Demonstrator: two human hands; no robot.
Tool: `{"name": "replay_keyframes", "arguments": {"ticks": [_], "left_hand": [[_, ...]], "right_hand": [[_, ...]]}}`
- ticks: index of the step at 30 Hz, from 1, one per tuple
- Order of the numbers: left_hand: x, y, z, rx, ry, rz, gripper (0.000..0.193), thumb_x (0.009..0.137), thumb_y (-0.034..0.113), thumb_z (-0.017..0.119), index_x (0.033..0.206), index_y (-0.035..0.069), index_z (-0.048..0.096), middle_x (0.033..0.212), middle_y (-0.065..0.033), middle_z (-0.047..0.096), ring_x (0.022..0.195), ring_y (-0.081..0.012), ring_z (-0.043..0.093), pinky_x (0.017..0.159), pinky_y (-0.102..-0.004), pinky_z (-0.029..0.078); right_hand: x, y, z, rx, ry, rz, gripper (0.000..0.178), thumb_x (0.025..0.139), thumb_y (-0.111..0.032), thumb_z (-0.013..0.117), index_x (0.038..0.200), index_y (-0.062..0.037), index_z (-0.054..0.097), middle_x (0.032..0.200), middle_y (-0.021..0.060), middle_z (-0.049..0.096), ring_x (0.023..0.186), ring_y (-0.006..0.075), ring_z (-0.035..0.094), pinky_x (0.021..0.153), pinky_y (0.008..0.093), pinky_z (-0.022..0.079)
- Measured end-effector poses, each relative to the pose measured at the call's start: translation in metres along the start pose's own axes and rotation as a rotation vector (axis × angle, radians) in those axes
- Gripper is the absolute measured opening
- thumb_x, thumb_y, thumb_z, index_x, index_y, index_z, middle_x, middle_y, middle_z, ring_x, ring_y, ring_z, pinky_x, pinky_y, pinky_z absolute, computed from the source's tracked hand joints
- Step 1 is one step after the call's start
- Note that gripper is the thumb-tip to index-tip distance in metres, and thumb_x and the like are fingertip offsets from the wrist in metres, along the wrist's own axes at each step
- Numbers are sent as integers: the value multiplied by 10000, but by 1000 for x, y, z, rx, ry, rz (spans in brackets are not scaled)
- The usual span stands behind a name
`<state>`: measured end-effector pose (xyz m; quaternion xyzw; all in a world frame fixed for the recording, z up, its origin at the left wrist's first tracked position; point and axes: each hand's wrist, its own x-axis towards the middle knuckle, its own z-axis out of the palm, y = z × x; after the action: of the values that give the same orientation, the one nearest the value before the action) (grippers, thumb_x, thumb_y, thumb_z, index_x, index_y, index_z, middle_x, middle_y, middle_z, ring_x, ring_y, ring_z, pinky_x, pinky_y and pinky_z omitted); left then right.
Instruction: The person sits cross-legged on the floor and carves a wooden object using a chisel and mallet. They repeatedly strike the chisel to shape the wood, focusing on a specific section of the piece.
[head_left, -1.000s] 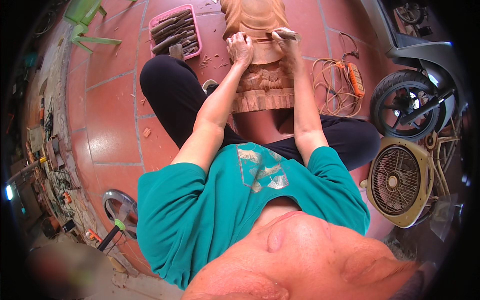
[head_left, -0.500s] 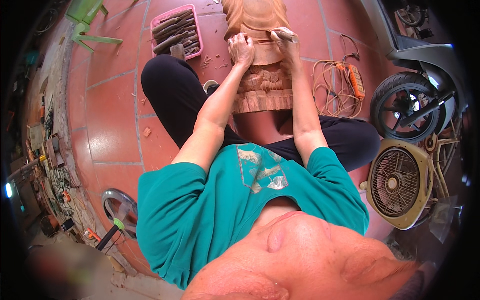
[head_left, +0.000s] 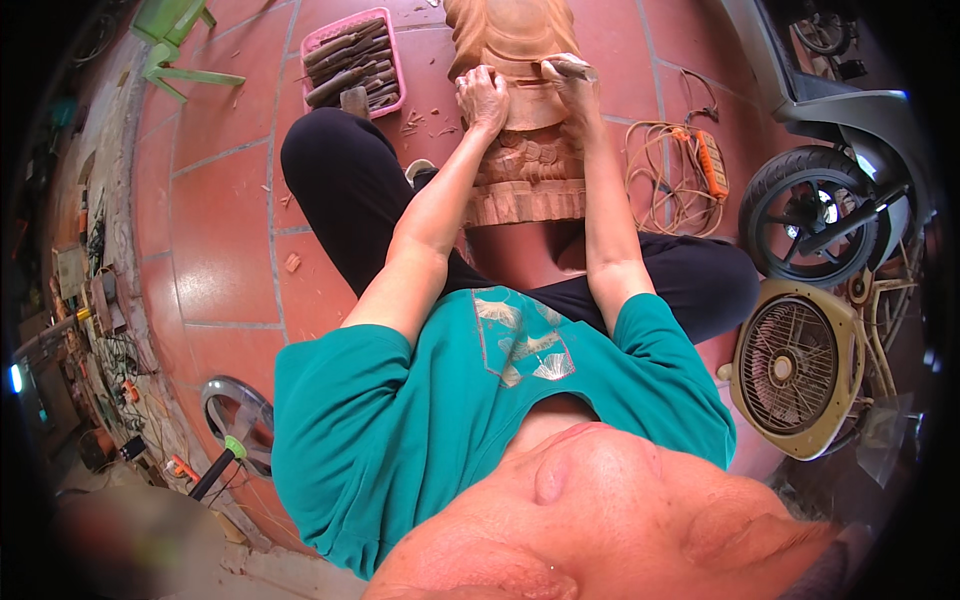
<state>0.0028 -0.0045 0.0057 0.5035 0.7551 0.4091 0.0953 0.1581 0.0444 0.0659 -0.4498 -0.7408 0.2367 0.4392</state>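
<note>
A reddish-brown wood carving lies between my legs, with smooth draped folds at its far end and a fluted base at the near end. My left hand presses on its left side, fingers curled over the wood. In my right hand, at the carving's right edge, is a carving chisel; its dark handle pokes out between thumb and fingers. The blade cannot be made out. Both forearms reach forward along the carving's sides.
A pink basket of several dark-handled chisels stands at far left, wood chips near it. To the right lie an orange power strip with a coiled cord, a motorbike wheel and a box fan. A green plastic chair is far left.
Almost nothing differs. My right hand and the chisel handle have shifted very slightly; my left hand keeps its place on the carving.
</note>
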Motion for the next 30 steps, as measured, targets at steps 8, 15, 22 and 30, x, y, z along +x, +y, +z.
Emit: {"name": "replay_keyframes", "arguments": {"ticks": [8,15,22,30], "left_hand": [[1,-3,0,-12,-8,-19,217,866,233,617,1019,79,632,1075,-147,643,1073,-356,549,900,-500,459],[0,1,-1,0,8,19,225,875,244,608,1023,77,631,1074,-151,642,1074,-354,549,902,-497,460],[-1,1,0,-4,-17,1,231,877,251,606,1029,78,631,1081,-145,641,1082,-349,546,909,-494,458],[1,-1,3,15,4,7,240,863,243,611,1041,84,628,1085,-137,642,1085,-348,546,910,-496,457]], "right_hand": [[0,0,-9,-56,-188,54,134,837,-157,698,903,-44,724,785,72,692,716,161,647,660,302,514],[-1,-5,2,-29,5,-33,128,841,-158,690,893,-47,727,821,71,699,740,159,660,671,299,511],[3,-2,-6,-184,-161,80,156,844,-210,685,883,-68,736,860,74,711,776,191,679,694,319,520],[3,-17,-3,-205,-37,118,190,827,-310,680,873,-142,755,850,70,718,771,248,688,697,368,529]]}}
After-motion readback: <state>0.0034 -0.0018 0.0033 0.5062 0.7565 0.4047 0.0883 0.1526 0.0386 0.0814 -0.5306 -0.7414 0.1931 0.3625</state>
